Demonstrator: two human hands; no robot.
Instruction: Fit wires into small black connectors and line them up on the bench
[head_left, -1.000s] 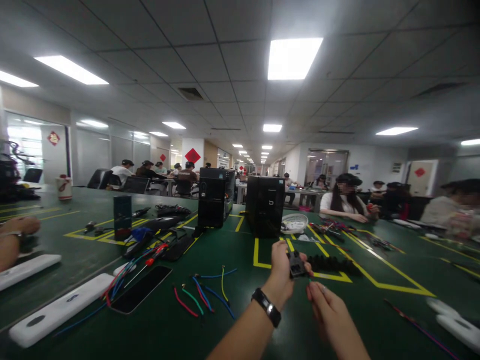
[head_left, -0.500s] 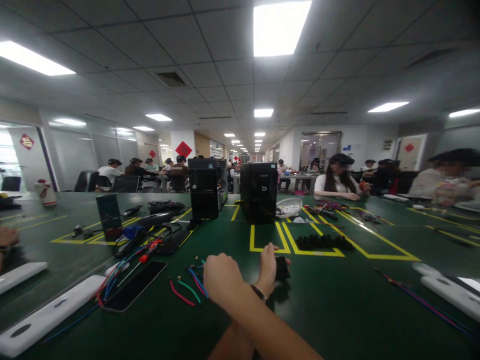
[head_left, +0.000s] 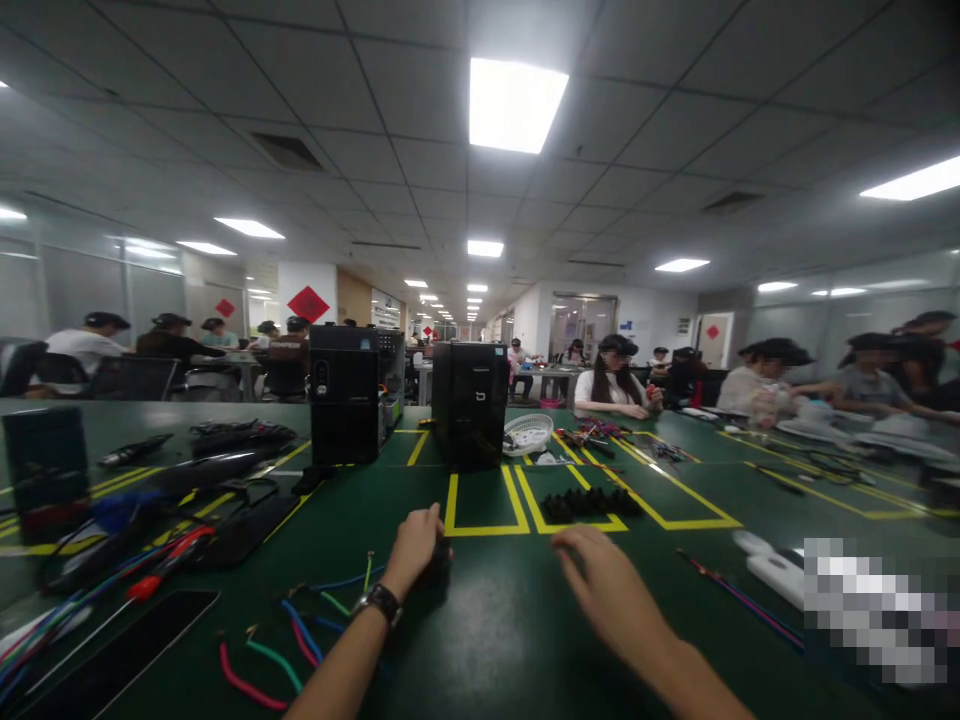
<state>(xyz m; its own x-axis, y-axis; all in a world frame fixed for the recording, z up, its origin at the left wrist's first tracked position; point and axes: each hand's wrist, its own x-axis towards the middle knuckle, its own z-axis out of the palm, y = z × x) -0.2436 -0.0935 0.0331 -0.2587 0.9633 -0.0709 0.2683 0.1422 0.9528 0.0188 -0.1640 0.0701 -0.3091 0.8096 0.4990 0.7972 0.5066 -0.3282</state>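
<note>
Counter (head_left: 487,640), dark green and marked with yellow tape (head_left: 487,531), spreads across the lower half of the head view. The left hand (head_left: 415,545), with a watch (head_left: 381,602) at its wrist, is closed on a dark block (head_left: 440,565), which shows only in part beyond the fingers, just above the counter or touching it; which of the two cannot be told. The right hand (head_left: 600,575) is palm down and well apart from the left, its fingers slightly bent. Its underside is hidden, so I cannot tell whether it grips anything. Just beyond its fingertips, a row of black pieces (head_left: 589,505) lies over one of the taped outlines.

To the left of the left forearm lie loose short wires: a red wire (head_left: 244,682), a green wire (head_left: 274,655) and some blue wires (head_left: 300,628), partly overlapping. Farther left, a screwdriver (head_left: 154,582) with a red and black handle lies near a flat black slab (head_left: 157,650). Beyond the hands stand two upright black computer towers (head_left: 343,395), with a white basket (head_left: 529,433) just beside the right one. To the right of the right hand, a thin bundle of wires (head_left: 739,595) lies near a white device (head_left: 776,578). Across the counter sits a person (head_left: 611,380) in a dark cap and white top.
</note>
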